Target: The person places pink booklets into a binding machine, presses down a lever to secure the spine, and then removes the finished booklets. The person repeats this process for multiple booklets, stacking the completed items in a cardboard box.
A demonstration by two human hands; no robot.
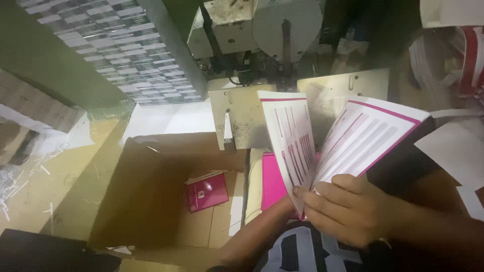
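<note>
Dim workshop corner, with a grubby metal stitching machine (pixel 257 35) up top and its two angled plates below it. My right hand (pixel 348 209) is closed around the lower edge of an opened booklet (pixel 348 136), white pages with pink borders, fanned out just in front of the machine. My left hand is hidden behind the booklet, so can't tell what it's doing. Left of the booklet sits an open cardboard box (pixel 151 191) with one pink booklet (pixel 206 191) lying inside.
</note>
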